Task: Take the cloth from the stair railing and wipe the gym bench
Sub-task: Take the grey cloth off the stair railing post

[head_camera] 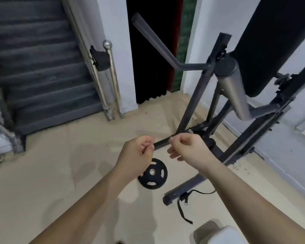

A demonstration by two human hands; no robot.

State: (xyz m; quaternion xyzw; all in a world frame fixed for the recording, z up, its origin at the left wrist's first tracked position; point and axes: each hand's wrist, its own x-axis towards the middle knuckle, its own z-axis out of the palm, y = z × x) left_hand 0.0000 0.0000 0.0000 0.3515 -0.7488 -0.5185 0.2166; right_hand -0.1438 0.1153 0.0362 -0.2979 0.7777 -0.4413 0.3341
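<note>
A dark cloth (99,59) hangs over the metal stair railing (111,71) at the foot of the stairs, far ahead and left of my hands. The gym bench (271,41) stands tilted up at the right, its black pad high and its grey roller (233,88) below. My left hand (136,155) and my right hand (188,148) hover side by side in mid-air over the floor, fingers loosely curled, holding nothing. Both are well short of the cloth and left of the bench frame.
Grey carpeted stairs (42,76) rise at the left. A black weight plate (152,173) lies on the beige floor under my hands. The bench's base bar (183,190) and a loose black strap (182,208) lie at lower right. A dark doorway (151,50) opens ahead.
</note>
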